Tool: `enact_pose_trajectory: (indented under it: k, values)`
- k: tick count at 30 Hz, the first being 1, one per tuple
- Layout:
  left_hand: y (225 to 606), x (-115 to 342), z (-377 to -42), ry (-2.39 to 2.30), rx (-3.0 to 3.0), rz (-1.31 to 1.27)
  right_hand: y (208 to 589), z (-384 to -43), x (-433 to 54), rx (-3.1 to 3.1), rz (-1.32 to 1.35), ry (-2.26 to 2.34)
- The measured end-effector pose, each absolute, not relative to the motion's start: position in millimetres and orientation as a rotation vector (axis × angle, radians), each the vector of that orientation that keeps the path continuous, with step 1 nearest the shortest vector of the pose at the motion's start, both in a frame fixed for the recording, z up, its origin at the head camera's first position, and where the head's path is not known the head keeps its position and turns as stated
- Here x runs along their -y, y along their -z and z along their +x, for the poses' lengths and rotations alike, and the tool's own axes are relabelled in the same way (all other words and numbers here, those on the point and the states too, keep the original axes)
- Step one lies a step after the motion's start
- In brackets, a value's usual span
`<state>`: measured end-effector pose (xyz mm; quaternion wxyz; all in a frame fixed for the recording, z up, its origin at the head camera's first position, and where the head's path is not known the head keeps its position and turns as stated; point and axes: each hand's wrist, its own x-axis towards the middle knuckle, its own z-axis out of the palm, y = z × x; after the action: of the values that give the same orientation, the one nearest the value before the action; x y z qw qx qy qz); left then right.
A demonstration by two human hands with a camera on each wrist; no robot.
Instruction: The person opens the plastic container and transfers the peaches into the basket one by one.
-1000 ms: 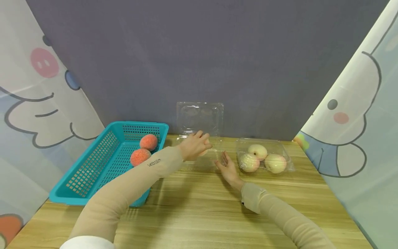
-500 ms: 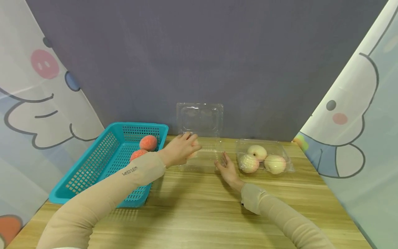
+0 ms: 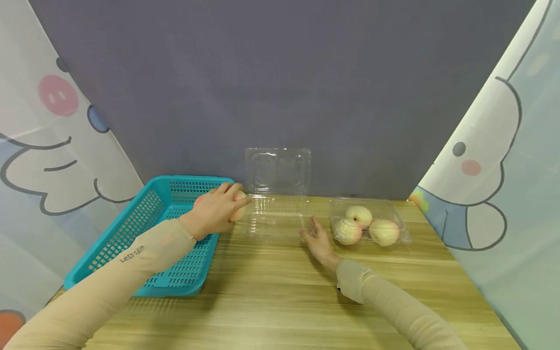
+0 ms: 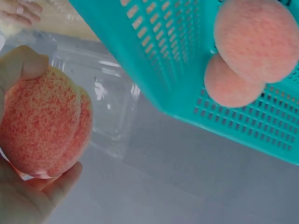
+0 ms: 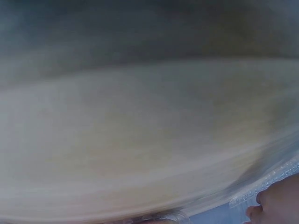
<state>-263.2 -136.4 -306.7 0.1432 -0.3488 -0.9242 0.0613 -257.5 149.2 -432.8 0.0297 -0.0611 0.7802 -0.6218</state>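
My left hand (image 3: 214,209) holds a red and yellow peach (image 4: 46,123) between thumb and fingers, at the right rim of the teal basket (image 3: 185,290). Inside the basket lie two fuzzy pink-red peaches (image 4: 257,39), mostly hidden behind my hand in the head view. A clear plastic clamshell box (image 3: 277,170) stands right of the basket with its lid raised against the grey backdrop and its tray flat on the table. At the tray's right side rests my right hand (image 3: 321,245), fingers loosely extended, thumb at the tray edge.
Right of my right hand sits another clear clamshell box (image 3: 395,211) containing three pale peaches (image 3: 384,232). A grey panel (image 3: 280,87) rises behind the wooden table (image 3: 271,301). Cartoon-printed cloths hang at both sides.
My left hand has moved left with the peach, from over the open box's tray to the basket's rim. My right hand has stayed at the tray's right side.
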Motion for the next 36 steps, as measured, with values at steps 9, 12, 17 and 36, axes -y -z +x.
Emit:
enact_pose_trajectory:
  k: [9, 12, 17, 36]
  values:
    - [308.3, 166.5, -261.6, -0.096, 2.606, -0.93, 426.4, -255.3, -149.8, -2.408, -0.223, 1.901]
    - [310.1, 174.5, -259.7, -0.131, 2.609, -0.901, 424.5, -255.3, -149.0, -2.413, -0.223, 1.908]
    - [313.0, 192.9, -255.6, -0.211, 2.595, -0.865, 426.7, -257.2, -144.2, -2.393, -0.21, 1.925]
    - [329.5, 246.4, -268.5, -0.223, 2.617, -0.801, 457.6, -272.2, -153.1, -2.468, -0.214, 1.921]
